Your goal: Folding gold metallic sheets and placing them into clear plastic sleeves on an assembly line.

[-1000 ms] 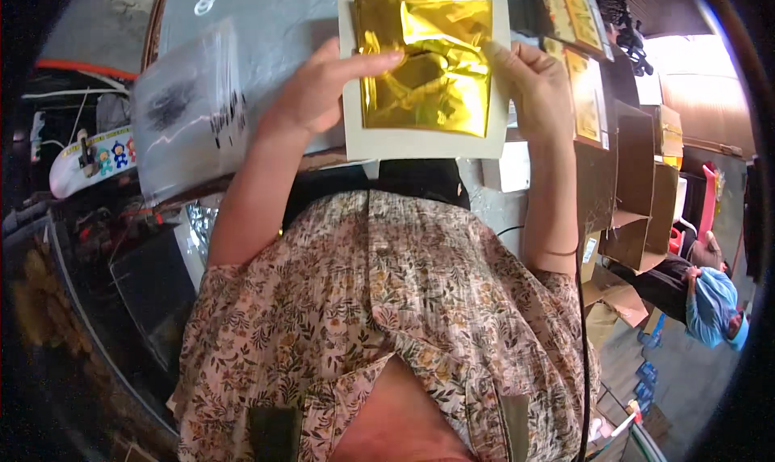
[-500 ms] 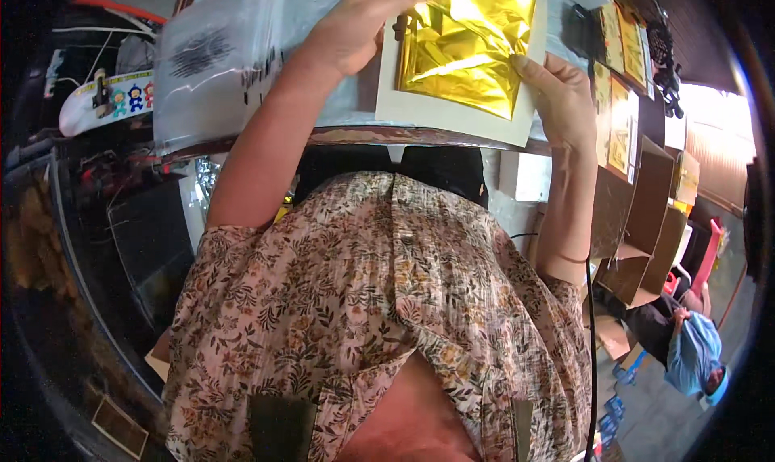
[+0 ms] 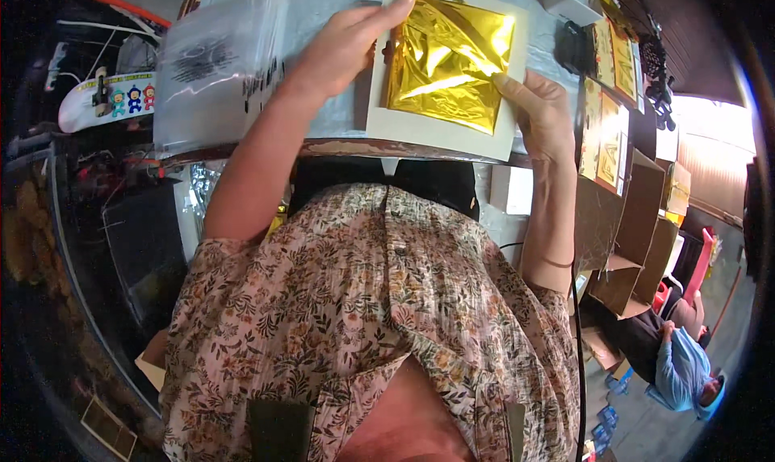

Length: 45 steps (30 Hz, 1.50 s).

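A square of shiny, creased gold foil [image 3: 448,83] lies on a larger cream card [image 3: 436,128], close to the table's near edge. My left hand [image 3: 343,49] grips the card's left side, its thumb stretched onto the upper left corner of the foil and its fingers partly hidden. At the right side, my right hand [image 3: 542,111] pinches the card, thumb pressed on the foil's right edge and fingers behind. Cream borders show around the foil, widest along the near side.
Left of the card, a stack of clear plastic bags [image 3: 214,83] lies on the pale covered table [image 3: 323,123]. Gold-and-brown boxes [image 3: 609,131] and open cardboard cartons [image 3: 638,228] stand at right. A person in a blue top [image 3: 682,369] sits farther right; a skateboard [image 3: 109,103] is at far left.
My left thumb has shifted from the foil's top edge to its upper left corner. The card, foil and both hands appear slightly farther left and lower in the view, which has itself shifted.
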Each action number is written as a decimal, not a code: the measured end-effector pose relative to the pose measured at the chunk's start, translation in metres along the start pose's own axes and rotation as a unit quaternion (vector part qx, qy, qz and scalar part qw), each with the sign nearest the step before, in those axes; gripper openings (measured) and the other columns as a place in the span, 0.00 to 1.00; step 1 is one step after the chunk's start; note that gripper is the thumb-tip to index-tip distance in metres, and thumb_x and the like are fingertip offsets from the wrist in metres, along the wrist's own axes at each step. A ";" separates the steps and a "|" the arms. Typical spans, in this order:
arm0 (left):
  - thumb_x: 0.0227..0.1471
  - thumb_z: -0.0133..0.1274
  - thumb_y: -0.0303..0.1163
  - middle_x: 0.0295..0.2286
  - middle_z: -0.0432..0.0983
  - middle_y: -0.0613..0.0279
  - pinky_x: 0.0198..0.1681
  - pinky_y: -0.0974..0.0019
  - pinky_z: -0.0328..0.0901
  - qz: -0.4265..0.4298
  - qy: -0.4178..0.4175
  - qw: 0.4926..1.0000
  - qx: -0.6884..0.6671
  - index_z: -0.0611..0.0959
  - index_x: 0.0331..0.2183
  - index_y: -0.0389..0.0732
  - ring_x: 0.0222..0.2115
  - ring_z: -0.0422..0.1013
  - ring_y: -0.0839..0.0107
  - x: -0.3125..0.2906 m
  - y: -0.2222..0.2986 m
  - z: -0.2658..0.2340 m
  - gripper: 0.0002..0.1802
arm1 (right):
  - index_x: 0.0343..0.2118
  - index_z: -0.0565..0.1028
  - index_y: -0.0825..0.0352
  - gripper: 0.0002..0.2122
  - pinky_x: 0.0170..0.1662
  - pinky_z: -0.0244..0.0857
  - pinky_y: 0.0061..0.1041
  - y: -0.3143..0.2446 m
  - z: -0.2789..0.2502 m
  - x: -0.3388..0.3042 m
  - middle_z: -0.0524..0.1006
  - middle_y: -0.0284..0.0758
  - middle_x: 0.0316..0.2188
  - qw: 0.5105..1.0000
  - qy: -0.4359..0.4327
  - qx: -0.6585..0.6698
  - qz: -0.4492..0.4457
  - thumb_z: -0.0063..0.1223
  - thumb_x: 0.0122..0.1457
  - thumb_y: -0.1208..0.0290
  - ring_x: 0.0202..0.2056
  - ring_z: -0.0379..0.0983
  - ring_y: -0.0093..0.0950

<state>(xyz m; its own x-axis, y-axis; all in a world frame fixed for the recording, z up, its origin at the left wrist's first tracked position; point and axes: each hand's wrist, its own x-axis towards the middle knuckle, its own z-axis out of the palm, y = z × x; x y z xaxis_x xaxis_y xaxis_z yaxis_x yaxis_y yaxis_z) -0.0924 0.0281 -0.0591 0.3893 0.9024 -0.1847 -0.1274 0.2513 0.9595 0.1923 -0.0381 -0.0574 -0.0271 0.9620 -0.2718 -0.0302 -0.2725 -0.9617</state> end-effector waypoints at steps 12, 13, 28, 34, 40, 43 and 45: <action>0.58 0.60 0.39 0.44 0.80 0.62 0.50 0.67 0.70 -0.038 -0.006 0.992 0.119 0.78 0.52 0.34 0.45 0.76 0.75 0.041 -0.021 -0.060 0.25 | 0.59 0.71 0.64 0.29 0.56 0.67 0.41 -0.001 0.035 0.040 0.74 0.44 0.57 0.778 0.134 -0.539 -0.292 0.60 0.59 0.52 0.55 0.73 0.44; 0.58 0.60 0.39 0.43 0.80 0.61 0.49 0.68 0.70 -0.037 -0.011 0.991 0.132 0.78 0.52 0.33 0.44 0.76 0.75 0.045 -0.025 -0.067 0.25 | 0.59 0.71 0.64 0.29 0.56 0.67 0.41 -0.001 0.041 0.044 0.74 0.44 0.57 0.780 0.128 -0.539 -0.291 0.60 0.59 0.52 0.55 0.73 0.44; 0.55 0.62 0.38 0.48 0.78 0.55 0.51 0.65 0.69 0.151 0.113 0.844 0.502 0.77 0.54 0.37 0.47 0.76 0.64 0.028 0.007 -0.046 0.28 | 0.70 0.54 0.59 0.36 0.71 0.35 0.50 0.022 0.048 0.075 0.50 0.41 0.71 0.694 -0.113 -0.613 -0.360 0.44 0.65 0.44 0.72 0.44 0.40; 0.57 0.49 0.62 0.67 0.54 0.63 0.69 0.46 0.40 0.241 -0.055 0.705 0.665 0.64 0.66 0.46 0.68 0.48 0.67 0.017 -0.016 -0.030 0.44 | 0.70 0.54 0.61 0.36 0.71 0.34 0.51 0.018 0.053 0.068 0.51 0.42 0.71 0.718 -0.143 -0.594 -0.335 0.46 0.65 0.46 0.71 0.45 0.42; 0.57 0.51 0.61 0.67 0.54 0.63 0.69 0.47 0.41 0.233 -0.068 0.704 0.667 0.64 0.65 0.44 0.68 0.49 0.66 0.020 -0.023 -0.030 0.44 | 0.65 0.63 0.68 0.27 0.60 0.63 0.31 0.001 0.044 0.077 0.69 0.46 0.60 0.919 -0.039 -0.310 -0.242 0.54 0.64 0.72 0.60 0.67 0.33; 0.56 0.51 0.62 0.67 0.55 0.62 0.68 0.45 0.42 0.240 -0.069 0.709 0.660 0.65 0.65 0.44 0.68 0.48 0.65 0.020 -0.025 -0.032 0.45 | 0.57 0.71 0.74 0.20 0.50 0.71 0.24 0.004 0.038 0.099 0.81 0.41 0.45 0.963 0.052 -0.203 -0.167 0.57 0.61 0.77 0.48 0.77 0.26; 0.56 0.53 0.61 0.66 0.55 0.60 0.68 0.46 0.44 0.248 -0.065 0.712 0.653 0.65 0.65 0.43 0.68 0.49 0.63 0.019 -0.025 -0.032 0.45 | 0.55 0.72 0.75 0.19 0.48 0.72 0.22 -0.002 0.035 0.107 0.82 0.40 0.42 0.965 0.012 -0.225 -0.135 0.58 0.61 0.77 0.44 0.79 0.25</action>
<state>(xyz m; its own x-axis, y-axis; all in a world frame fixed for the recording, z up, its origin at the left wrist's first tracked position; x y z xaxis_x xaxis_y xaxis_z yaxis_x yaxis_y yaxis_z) -0.1107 0.0505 -0.0936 0.6842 0.7052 0.1859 0.6460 -0.7044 0.2942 0.1543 0.0649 -0.0838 -0.0565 0.9984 -0.0048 0.4035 0.0184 -0.9148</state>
